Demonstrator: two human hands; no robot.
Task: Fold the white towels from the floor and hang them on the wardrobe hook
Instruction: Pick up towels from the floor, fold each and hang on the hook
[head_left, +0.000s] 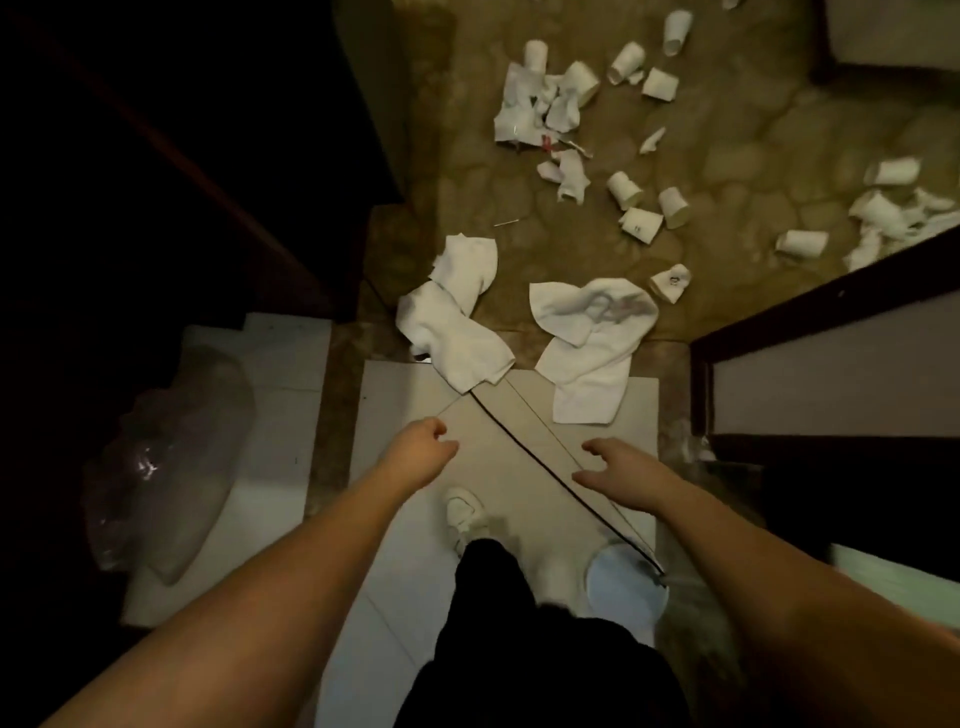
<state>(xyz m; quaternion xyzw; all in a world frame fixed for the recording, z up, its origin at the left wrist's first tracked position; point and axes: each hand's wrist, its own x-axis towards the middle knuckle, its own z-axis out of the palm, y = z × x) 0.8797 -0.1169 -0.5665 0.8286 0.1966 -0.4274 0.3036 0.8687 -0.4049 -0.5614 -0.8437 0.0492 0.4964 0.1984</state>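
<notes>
Your left hand (423, 447) reaches forward over the pale floor tiles (405, 395) with its fingers loosely curled; this grip holds nothing. Your right hand (618, 475) is stretched out beside it, palm down, fingers spread and relaxed, and its grip is empty too. Both hands hang above the floor, apart from each other, with a thin dark cable (545, 470) running diagonally between them.

Two white towels lie crumpled on the floor ahead of your hands, neither one touched. The left towel (452, 322) sits beyond your left hand, slightly to its right, bunched in two lumps, its near corner resting on the edge of the pale tiles where the cable passes under it. The right towel (589, 343) lies beyond your right hand, a little to its left, half on the brown patterned floor (727, 171) and half on the tiles, its near end flat and squarish. The two towels are near each other but not touching.

Farther off, white paper cups (626, 189) and torn white scraps (524, 114) are scattered over the brown floor. Your white shoe (465, 514) stands on the tiles below your hands, next to a round pale blue lid (623, 582). A dark-framed door (831, 312) stands at your right.
</notes>
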